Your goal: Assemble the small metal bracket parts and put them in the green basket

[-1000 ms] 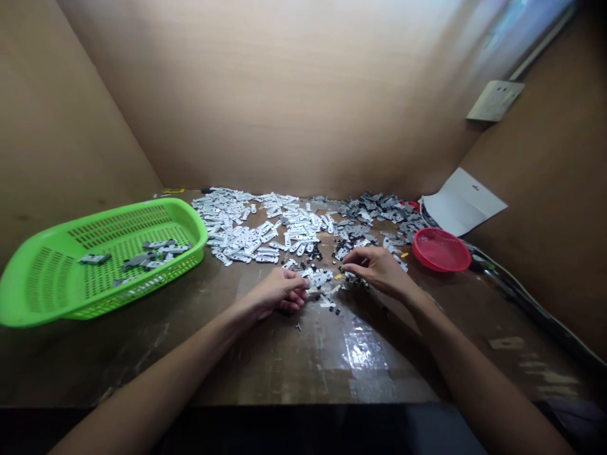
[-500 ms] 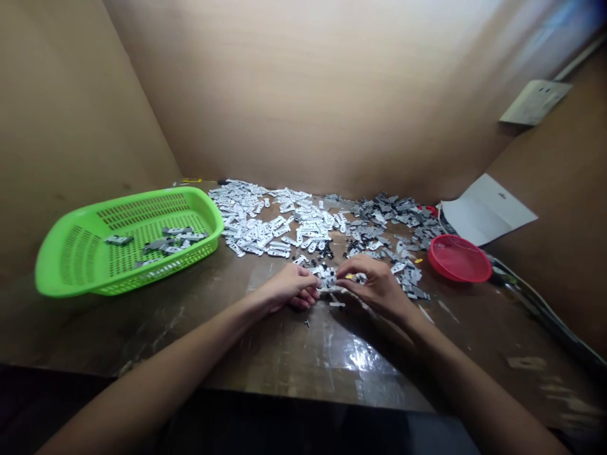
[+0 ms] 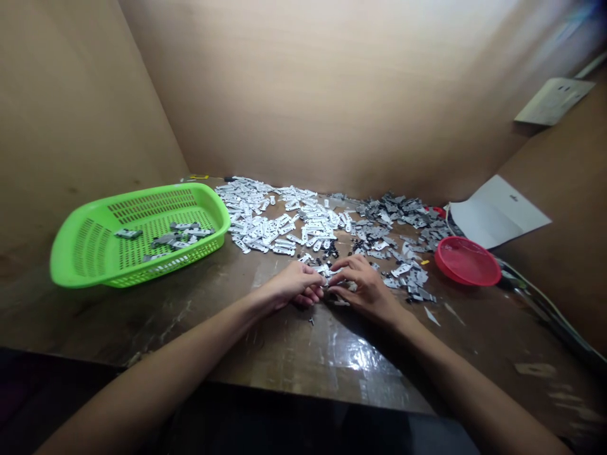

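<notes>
My left hand is closed, its thumb and forefinger pinching a small grey part whose kind I cannot make out. From the other side, my right hand meets it with curled fingers, the tips at the same small part. My fingers cover most of it. Just beyond the hands lie small black pieces. A pile of white flat plates with holes spreads at the back left of them, and grey plates are heaped at the back right. A tiny metal piece lies on the table in front of my left hand.
A green plastic basket at the left holds several grey assembled parts. At the right stand a red bowl and a bent white card, with cables alongside. Wooden panels enclose the table.
My right fingers have drawn in closer to my left hand and curled more around the small part. The whole view has shifted slightly, so everything appears a little further right.
</notes>
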`<move>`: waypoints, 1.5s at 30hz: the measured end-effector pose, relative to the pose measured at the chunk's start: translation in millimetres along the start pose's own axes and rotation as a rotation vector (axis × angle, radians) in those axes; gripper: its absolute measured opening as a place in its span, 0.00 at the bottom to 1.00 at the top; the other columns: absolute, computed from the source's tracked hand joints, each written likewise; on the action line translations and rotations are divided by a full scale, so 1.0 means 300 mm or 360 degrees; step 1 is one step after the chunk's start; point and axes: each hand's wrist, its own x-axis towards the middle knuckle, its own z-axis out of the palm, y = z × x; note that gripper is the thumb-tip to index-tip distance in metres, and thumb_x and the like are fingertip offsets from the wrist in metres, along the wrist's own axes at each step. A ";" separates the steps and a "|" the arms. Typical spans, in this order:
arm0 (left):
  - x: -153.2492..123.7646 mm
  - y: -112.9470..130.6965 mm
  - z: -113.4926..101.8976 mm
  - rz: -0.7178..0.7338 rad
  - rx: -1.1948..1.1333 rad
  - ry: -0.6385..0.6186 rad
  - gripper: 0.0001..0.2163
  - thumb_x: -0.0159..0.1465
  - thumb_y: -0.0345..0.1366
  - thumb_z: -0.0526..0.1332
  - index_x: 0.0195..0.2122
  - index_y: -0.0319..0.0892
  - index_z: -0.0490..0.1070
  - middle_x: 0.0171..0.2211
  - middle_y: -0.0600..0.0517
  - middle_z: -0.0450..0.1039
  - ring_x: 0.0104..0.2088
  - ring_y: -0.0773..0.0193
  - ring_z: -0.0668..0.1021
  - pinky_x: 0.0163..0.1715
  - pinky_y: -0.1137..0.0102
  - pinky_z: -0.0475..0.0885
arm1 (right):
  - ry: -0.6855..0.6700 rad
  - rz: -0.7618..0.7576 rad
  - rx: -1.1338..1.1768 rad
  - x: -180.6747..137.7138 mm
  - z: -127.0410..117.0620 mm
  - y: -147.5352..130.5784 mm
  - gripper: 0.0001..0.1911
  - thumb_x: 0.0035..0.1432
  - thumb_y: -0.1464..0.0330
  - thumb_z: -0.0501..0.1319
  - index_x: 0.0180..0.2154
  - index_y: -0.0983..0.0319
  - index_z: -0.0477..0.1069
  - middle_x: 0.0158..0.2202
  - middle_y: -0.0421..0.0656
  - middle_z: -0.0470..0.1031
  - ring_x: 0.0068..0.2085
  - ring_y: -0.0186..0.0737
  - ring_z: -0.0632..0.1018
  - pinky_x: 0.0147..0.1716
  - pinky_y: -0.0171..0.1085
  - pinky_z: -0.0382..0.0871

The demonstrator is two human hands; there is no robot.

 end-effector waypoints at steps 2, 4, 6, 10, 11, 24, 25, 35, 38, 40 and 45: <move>0.002 -0.001 -0.001 -0.0005 -0.0009 -0.0002 0.11 0.52 0.40 0.63 0.27 0.35 0.71 0.25 0.47 0.73 0.20 0.71 0.73 0.19 0.76 0.66 | 0.0012 -0.0006 0.0005 -0.002 0.000 -0.009 0.05 0.54 0.68 0.61 0.35 0.57 0.73 0.41 0.45 0.71 0.45 0.43 0.69 0.43 0.43 0.65; 0.003 -0.002 -0.002 -0.0007 -0.0014 -0.0003 0.11 0.52 0.40 0.63 0.28 0.35 0.71 0.25 0.47 0.73 0.21 0.70 0.73 0.18 0.76 0.66 | 0.0030 -0.0017 -0.0001 0.000 -0.013 -0.014 0.06 0.54 0.68 0.61 0.36 0.57 0.73 0.41 0.45 0.72 0.45 0.43 0.70 0.43 0.44 0.65; 0.001 0.000 -0.002 -0.0013 -0.0013 -0.0004 0.11 0.52 0.41 0.63 0.27 0.36 0.70 0.25 0.47 0.74 0.20 0.70 0.73 0.18 0.77 0.66 | 0.0094 0.0018 -0.0044 0.005 -0.041 0.004 0.06 0.55 0.68 0.60 0.37 0.58 0.73 0.41 0.45 0.72 0.44 0.43 0.70 0.43 0.44 0.65; -0.002 0.005 -0.001 -0.0039 0.0010 -0.0003 0.12 0.51 0.42 0.64 0.26 0.37 0.69 0.25 0.48 0.74 0.20 0.70 0.73 0.17 0.77 0.66 | 0.0326 0.0347 -0.0366 0.008 -0.122 0.154 0.10 0.58 0.70 0.55 0.39 0.59 0.73 0.42 0.45 0.73 0.45 0.43 0.71 0.46 0.43 0.63; -0.003 0.006 -0.001 -0.0039 0.0016 -0.0003 0.12 0.51 0.42 0.64 0.26 0.37 0.68 0.24 0.48 0.74 0.20 0.70 0.73 0.18 0.77 0.66 | 0.0334 0.0461 -0.0492 0.004 -0.140 0.209 0.11 0.58 0.71 0.54 0.40 0.60 0.73 0.42 0.46 0.73 0.45 0.43 0.71 0.46 0.43 0.62; -0.008 0.020 0.007 -0.0048 0.0042 0.0004 0.11 0.52 0.41 0.63 0.27 0.37 0.68 0.23 0.50 0.73 0.20 0.71 0.73 0.17 0.79 0.65 | -0.0069 0.0819 -0.0866 -0.046 -0.167 0.437 0.12 0.56 0.71 0.56 0.40 0.60 0.75 0.40 0.48 0.72 0.45 0.45 0.68 0.46 0.39 0.58; -0.008 0.020 0.006 -0.0045 0.0043 -0.0001 0.11 0.52 0.41 0.63 0.27 0.37 0.68 0.24 0.50 0.73 0.20 0.71 0.73 0.17 0.79 0.66 | -0.0073 0.0805 -0.0860 -0.044 -0.169 0.432 0.10 0.56 0.69 0.57 0.38 0.60 0.75 0.39 0.47 0.73 0.44 0.45 0.68 0.45 0.39 0.58; -0.001 0.010 0.002 -0.0050 0.0050 0.0006 0.12 0.51 0.41 0.63 0.27 0.37 0.69 0.24 0.49 0.73 0.20 0.71 0.73 0.18 0.78 0.66 | 0.0397 0.0699 0.0086 -0.016 -0.174 0.242 0.18 0.58 0.60 0.54 0.46 0.62 0.70 0.34 0.44 0.75 0.31 0.37 0.74 0.33 0.36 0.67; 0.001 0.008 0.001 -0.0039 0.0076 0.0000 0.12 0.51 0.42 0.63 0.27 0.36 0.69 0.25 0.48 0.74 0.20 0.71 0.73 0.18 0.78 0.67 | 0.0359 0.0844 0.0626 -0.008 -0.167 0.170 0.20 0.52 0.58 0.60 0.43 0.64 0.71 0.32 0.45 0.76 0.29 0.37 0.75 0.30 0.36 0.69; 0.000 0.007 0.001 -0.0038 0.0091 -0.0004 0.12 0.52 0.41 0.63 0.27 0.36 0.69 0.25 0.48 0.74 0.20 0.71 0.73 0.18 0.78 0.67 | 0.0289 0.0863 0.0826 -0.005 -0.166 0.136 0.18 0.49 0.58 0.63 0.38 0.64 0.74 0.33 0.45 0.76 0.32 0.38 0.76 0.34 0.36 0.70; -0.002 0.009 0.004 -0.0036 0.0120 -0.0004 0.11 0.52 0.41 0.62 0.27 0.37 0.69 0.25 0.48 0.73 0.20 0.71 0.73 0.18 0.78 0.67 | 0.0185 0.0929 0.1121 -0.002 -0.161 0.084 0.19 0.46 0.60 0.65 0.39 0.64 0.74 0.30 0.44 0.75 0.29 0.35 0.74 0.31 0.37 0.69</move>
